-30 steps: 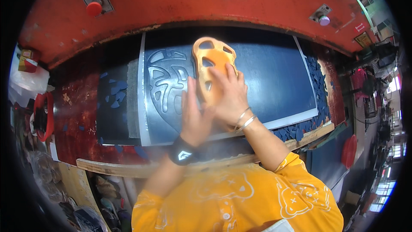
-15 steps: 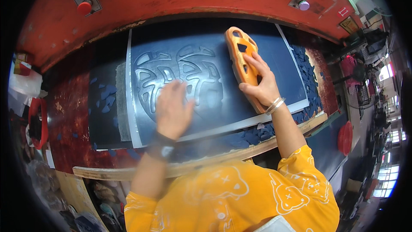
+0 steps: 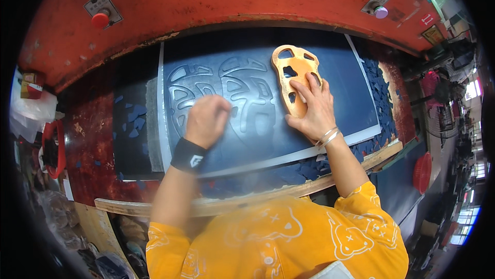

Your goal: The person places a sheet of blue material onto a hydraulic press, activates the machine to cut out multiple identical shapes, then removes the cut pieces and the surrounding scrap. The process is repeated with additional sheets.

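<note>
Nearest to me are my own yellow sleeves [image 3: 278, 238], and both forearms run up from them over the wooden front edge [image 3: 216, 204] of the desk. My left forearm climbs almost straight, a black wristband [image 3: 188, 155] around the wrist. Above it my left hand [image 3: 207, 120] is curled into a loose fist, knuckles up, pressing on the dark blue sheet [image 3: 340, 88]; I cannot tell whether anything is pinched inside it. It sits on the lower part of the cut outlines [image 3: 221, 93] pressed into the sheet.

My right forearm angles in from the right, with thin metal bangles [image 3: 328, 135] at the wrist. My right hand [image 3: 312, 109] lies flat with fingers spread and extended, palm down, holding the orange cutting die [image 3: 295, 75] against the sheet rather than gripping around it. The fingertips cover the die's lower half; its upper half with its cut-out windows shows clear beyond them. The die lies just right of the outlines, tilted a little, on the upper middle of the sheet.

Blue scraps [image 3: 131, 119] lie on the dark bed to the left of the sheet, and more are heaped along its right edge [image 3: 384, 93]. Farthest away, the red machine housing [image 3: 206, 5] arches over everything, carrying red push buttons [image 3: 100, 19].
</note>
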Available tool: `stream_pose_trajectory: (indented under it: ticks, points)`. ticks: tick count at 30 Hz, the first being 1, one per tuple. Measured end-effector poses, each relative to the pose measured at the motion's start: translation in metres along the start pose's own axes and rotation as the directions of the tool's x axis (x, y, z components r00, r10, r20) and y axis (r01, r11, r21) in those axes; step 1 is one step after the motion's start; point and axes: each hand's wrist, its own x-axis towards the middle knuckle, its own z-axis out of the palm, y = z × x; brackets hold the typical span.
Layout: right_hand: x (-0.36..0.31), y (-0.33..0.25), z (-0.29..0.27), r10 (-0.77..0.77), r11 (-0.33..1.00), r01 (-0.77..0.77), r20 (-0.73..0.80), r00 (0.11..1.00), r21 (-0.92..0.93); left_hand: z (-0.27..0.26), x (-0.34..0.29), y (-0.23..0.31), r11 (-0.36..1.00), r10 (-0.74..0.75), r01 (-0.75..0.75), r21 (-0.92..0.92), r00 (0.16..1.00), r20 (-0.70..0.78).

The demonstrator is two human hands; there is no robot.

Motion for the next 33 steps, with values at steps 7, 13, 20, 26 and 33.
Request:
stream_pose_trajectory:
  ticks: [7,13,20,26,33]
  points:
    - [0.005,0.001,0.002,-0.018,0.998,0.015,-0.042,0.999,-0.059,0.013,0.059,-0.003,0.974,-0.217,0.223,0.035,0.969,-0.121]
    - [0.005,0.001,-0.001,0.008,1.000,-0.008,-0.010,1.000,0.012,0.032,0.094,-0.030,0.953,-0.159,0.164,0.256,0.986,-0.043]
    - [0.003,0.000,-0.003,0.006,1.000,-0.006,-0.007,1.000,0.025,0.027,0.083,-0.029,0.914,-0.381,0.336,-0.226,0.904,-0.194]
    - [0.005,-0.002,-0.005,0.005,1.000,-0.005,-0.003,1.000,0.010,0.039,0.094,-0.029,0.922,-0.308,0.332,0.198,0.941,-0.143]
    - [0.006,-0.001,-0.006,-0.002,0.999,0.002,0.001,1.000,0.034,0.013,0.058,-0.012,0.986,-0.119,0.098,-0.137,0.980,-0.158]
